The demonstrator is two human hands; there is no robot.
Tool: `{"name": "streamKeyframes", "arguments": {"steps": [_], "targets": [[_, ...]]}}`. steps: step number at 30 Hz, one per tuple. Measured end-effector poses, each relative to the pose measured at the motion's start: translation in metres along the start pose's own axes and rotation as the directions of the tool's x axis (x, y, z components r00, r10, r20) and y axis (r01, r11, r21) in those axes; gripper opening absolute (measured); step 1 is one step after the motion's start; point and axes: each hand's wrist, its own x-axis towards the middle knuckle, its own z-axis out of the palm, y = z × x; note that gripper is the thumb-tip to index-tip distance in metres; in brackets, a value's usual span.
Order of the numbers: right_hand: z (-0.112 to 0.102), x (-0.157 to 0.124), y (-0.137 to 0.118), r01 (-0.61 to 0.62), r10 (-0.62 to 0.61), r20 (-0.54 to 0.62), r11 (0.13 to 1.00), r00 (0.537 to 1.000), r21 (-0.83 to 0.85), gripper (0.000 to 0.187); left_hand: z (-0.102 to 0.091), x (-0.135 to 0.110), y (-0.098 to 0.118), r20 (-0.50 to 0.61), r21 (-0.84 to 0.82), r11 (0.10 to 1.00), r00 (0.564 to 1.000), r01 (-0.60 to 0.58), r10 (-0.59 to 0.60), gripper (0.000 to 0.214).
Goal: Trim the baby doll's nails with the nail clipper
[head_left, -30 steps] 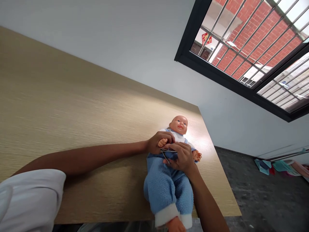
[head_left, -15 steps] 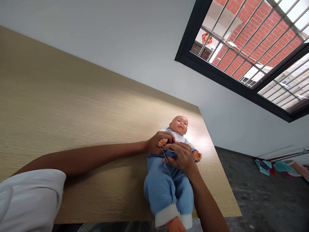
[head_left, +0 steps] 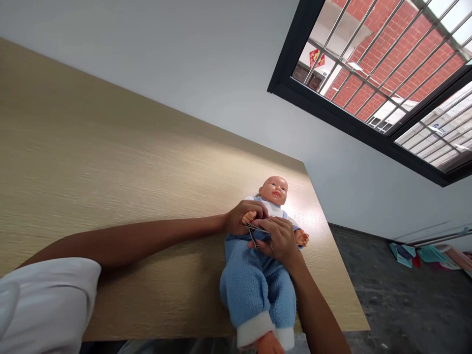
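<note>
A baby doll in fuzzy blue overalls with white cuffs lies on its back, head away from me. My left hand is closed around the doll's hand, whose small fingers stick out from my grip. Between the fingers and thumb of my right hand is a metal nail clipper, its lever swung apart from the body. The clipper's tip is at the doll's fingers; whether it touches them I cannot tell. The doll's other hand lies beside my right wrist.
The doll rests near the right end of a wooden table, its foot at the front edge. Behind runs a pale wall with a barred window. Coloured items lie low at the right, above the dark floor.
</note>
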Motion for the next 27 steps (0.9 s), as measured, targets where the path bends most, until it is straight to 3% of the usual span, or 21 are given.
{"name": "streamKeyframes", "arguments": {"steps": [13,27], "targets": [[-0.0006,0.0014,-0.0005,-0.001,0.001,0.003,1.0,1.0,0.008,0.037,0.0005,-0.0004,-0.0009,-0.009,-0.001,1.0,1.0,0.004,-0.004,0.046],[-0.0008,0.0018,-0.002,-0.034,0.034,0.022,0.999,0.999,-0.008,0.026,-0.0001,0.0,0.0005,-0.009,-0.02,1.0,1.0,0.005,-0.005,0.041]]}}
